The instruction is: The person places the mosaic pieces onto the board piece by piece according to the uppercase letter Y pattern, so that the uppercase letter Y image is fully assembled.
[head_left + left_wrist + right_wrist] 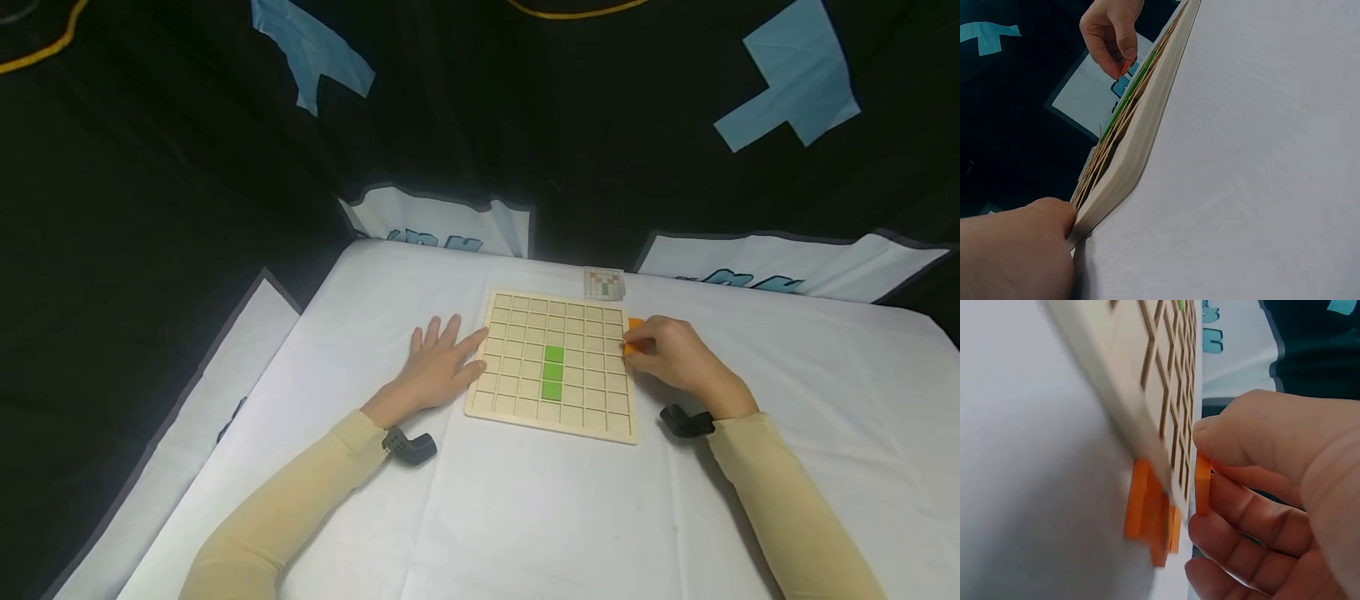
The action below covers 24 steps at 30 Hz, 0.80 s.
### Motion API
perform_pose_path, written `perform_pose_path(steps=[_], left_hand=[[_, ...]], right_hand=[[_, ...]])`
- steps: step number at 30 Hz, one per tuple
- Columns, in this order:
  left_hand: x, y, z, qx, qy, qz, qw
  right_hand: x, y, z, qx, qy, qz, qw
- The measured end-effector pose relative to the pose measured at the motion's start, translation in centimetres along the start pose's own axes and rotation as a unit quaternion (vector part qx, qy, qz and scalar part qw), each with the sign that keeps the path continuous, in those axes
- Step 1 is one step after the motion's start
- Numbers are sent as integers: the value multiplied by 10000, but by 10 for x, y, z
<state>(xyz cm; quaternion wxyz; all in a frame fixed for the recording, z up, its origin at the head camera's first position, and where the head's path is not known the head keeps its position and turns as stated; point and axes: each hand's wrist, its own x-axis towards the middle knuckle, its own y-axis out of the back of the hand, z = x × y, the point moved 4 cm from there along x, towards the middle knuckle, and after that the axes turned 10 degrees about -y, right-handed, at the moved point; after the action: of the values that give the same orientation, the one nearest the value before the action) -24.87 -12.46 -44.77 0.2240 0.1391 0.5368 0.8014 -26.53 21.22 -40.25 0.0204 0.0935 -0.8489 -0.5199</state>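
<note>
A square wooden grid board lies on the white cloth, with a column of three green tiles in its cells. My left hand is spread flat at the board's left side, thumb and forefinger touching its edge. Beyond the right edge, my right hand pinches an orange tile between thumb and fingers, held above the cloth. More orange tiles lie against the board's right edge, below that hand in the right wrist view; in the head view the hand partly covers them.
A small pattern card showing a coloured grid lies behind the board's far right corner. White cloth covers the table. Black curtains with blue tape hang behind and to the left.
</note>
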Motion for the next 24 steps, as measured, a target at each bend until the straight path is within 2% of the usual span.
perform_pose_path(steps=[7,18,24], left_hand=[[1,0,-1,25,2,-26,10000],[1,0,-1,7,1,-42,10000],[1,-1,-1,21,25,-34,10000]], right_hand=[[8,-3,-16,39,430,52,9991],[20,-9,-36,25,627,-18,9980],[28,-11,-50,23,931,8,9957]])
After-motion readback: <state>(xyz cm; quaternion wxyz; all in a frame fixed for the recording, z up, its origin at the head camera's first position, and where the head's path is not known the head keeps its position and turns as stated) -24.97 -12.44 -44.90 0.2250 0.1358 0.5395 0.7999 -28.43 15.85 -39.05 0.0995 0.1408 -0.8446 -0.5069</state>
